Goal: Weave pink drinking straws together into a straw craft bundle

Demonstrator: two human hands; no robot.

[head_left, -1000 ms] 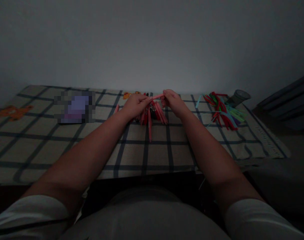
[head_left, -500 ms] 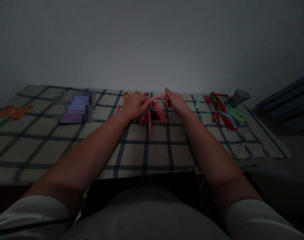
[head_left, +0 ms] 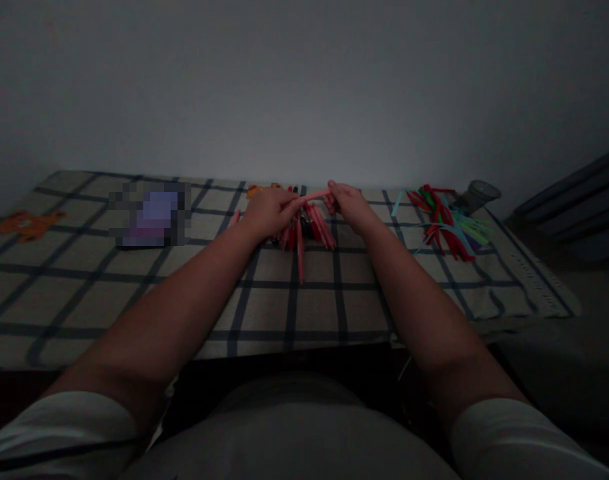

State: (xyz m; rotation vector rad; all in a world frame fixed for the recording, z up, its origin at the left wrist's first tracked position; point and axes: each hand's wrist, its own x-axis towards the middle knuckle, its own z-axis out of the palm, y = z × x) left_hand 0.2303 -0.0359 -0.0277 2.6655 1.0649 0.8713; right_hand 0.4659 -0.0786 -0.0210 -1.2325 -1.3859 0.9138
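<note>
A slender pink strip point(head_left: 315, 195) stretches nearly level between my two hands, above the table. My left hand point(head_left: 271, 212) pinches its left end between thumb and fingers. At the other end, my right hand point(head_left: 348, 205) is closed on the strip, thumb uppermost. Just below and behind my left hand lies a bunch of pink, red and dark slender pieces point(head_left: 325, 230), partly hidden by that hand. One pink piece point(head_left: 301, 260) points from the bunch toward me. An orange item point(head_left: 257, 191) shows in part behind my left hand.
A checked cloth point(head_left: 204, 308) covers the table against a plain wall. To the right lie red, green and blue strips point(head_left: 441, 223) beside a dark translucent cup point(head_left: 478, 193). On the left are an orange shape point(head_left: 27, 225) and a blurred-out purple item point(head_left: 154, 213).
The pink strip was slightly bowed and now looks straighter. My right hand has shifted a little down and to the left. My left hand stays nearly in place.
</note>
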